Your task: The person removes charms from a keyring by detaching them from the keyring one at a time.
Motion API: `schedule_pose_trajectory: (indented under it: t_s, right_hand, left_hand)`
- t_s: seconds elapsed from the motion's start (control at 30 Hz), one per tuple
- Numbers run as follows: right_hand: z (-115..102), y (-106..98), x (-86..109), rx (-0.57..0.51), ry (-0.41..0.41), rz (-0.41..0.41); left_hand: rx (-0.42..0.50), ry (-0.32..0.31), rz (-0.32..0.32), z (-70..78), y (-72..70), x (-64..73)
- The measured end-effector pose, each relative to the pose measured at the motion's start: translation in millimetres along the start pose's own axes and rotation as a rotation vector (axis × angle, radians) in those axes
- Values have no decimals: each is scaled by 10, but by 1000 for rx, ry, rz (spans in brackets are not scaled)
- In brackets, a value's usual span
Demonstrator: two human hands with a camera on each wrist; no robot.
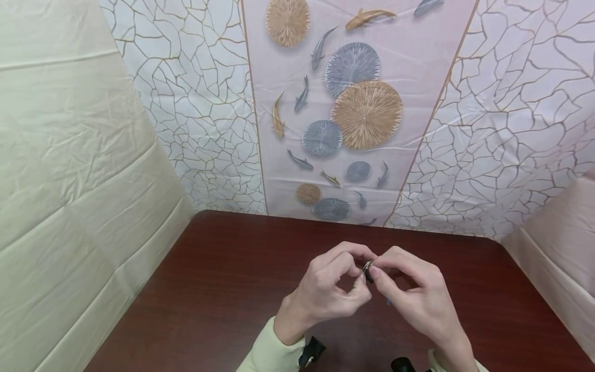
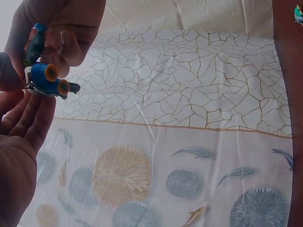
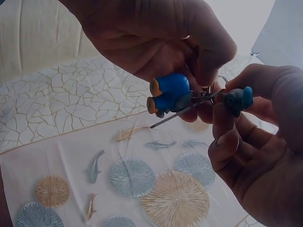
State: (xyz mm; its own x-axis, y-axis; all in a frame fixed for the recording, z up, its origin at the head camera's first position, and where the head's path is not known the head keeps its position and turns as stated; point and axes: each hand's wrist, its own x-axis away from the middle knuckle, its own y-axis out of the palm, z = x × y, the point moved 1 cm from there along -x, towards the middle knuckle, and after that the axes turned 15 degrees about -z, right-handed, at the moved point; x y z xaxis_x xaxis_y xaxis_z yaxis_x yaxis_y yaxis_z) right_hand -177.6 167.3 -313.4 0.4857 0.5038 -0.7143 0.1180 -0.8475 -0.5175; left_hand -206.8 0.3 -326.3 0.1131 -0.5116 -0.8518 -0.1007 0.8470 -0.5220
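Both hands meet over the table at a small metal key ring [image 1: 367, 268]. My left hand [image 1: 327, 287] pinches it with thumb and forefinger from the left. From the right, thumb and forefinger of my right hand [image 1: 416, 292] grip its other side. Figurines hang at the ring: a blue one with round orange ends [image 3: 168, 92], and a dark one with a teal top [image 3: 244, 99] beside the right fingertips. A thin dark strip [image 3: 170, 116] slants out past the blue figurine in the right wrist view. Fingers partly hide the ring.
The dark red-brown table [image 1: 200, 279] stands against a patterned cloth [image 1: 325, 103], with pale cloth sides [image 1: 83, 181]. A small multicoloured object [image 2: 299, 15] lies on the table at the left wrist view's edge. A small blue spot [image 1: 388, 301] shows below the right hand.
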Motion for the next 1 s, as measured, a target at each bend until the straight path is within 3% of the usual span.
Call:
schedule_pose_trajectory:
  t_s: [0.37,0.77,1.0]
  right_hand:
    - [11,-26,4,-22,-45,-4]
    - [10,-43,-27,-105,-164,-29]
    - [-2,-58,-49,-118,-214,-9]
  left_hand:
    - [-12,27,5,3,17,-4]
    - [-34,54,20,40,-9,-24]
    - [4,28,18,49,-14,-36]
